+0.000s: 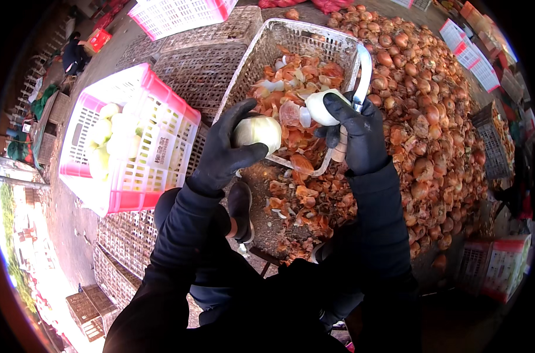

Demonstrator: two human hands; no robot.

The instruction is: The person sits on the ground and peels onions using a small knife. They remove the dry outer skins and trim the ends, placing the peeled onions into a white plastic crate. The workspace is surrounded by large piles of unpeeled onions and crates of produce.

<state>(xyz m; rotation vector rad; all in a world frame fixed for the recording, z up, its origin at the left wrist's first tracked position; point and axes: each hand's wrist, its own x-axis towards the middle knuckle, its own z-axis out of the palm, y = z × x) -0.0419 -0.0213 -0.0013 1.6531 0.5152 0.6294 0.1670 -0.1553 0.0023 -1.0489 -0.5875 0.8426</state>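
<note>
My left hand [225, 150], in a black glove, grips a peeled pale onion [259, 133] between thumb and fingers. In my right hand [362, 132], also gloved, is a knife with a curved steel blade [363, 73] pointing up and away, and a wooden handle [339, 148]. The same hand holds a second peeled white onion [325, 107] against the thumb. Both hands are over the near end of a dirty white plastic basket [236, 84]. Brown onion skins [294, 73] lie inside it.
A big heap of unpeeled onions [421, 110] covers the floor to the right. On the left, a pink-and-white plastic crate [148, 181] with peeled onions [110, 137] rests on stacked crates [196, 70]. Loose skins [309, 220] litter the ground near my shoe [240, 207]. Another person [74, 55] is far left.
</note>
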